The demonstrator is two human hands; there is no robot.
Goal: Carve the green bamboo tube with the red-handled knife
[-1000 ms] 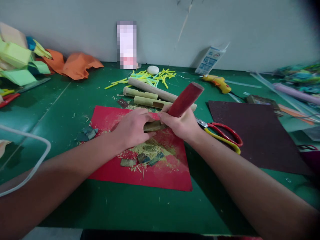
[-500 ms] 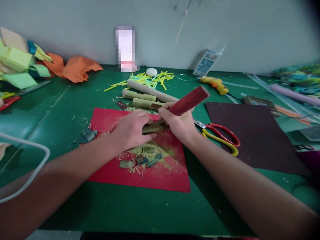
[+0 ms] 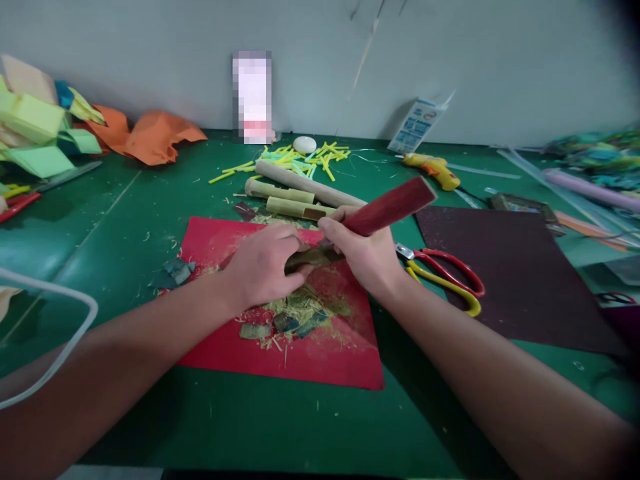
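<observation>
Over a red sheet [image 3: 240,357], my left hand [image 3: 265,263] is closed round a short piece of bamboo [image 3: 311,259]. My right hand [image 3: 370,260] grips a carving tool with a thick red handle [image 3: 393,207], which slants up to the right. The tool's working end meets the bamboo between my hands and is mostly hidden by fingers. Below lie pale shavings [image 3: 300,307] and several dark green bamboo chips [image 3: 255,331]. Just beyond my hands rest two notched bamboo tubes [image 3: 287,206] and a long wooden stick [image 3: 305,180].
Scissors with red and yellow handles [image 3: 450,273] lie by my right forearm, partly on a dark brown sheet [image 3: 520,273]. Farther back are a yellow glue gun [image 3: 434,170], yellow-green strips [image 3: 280,157] and orange paper [image 3: 155,137]. A white cable [image 3: 80,293] crosses my left forearm.
The red handle has shifted slightly right and leans lower, together with my right hand. My left hand stays on the bamboo in nearly the same place.
</observation>
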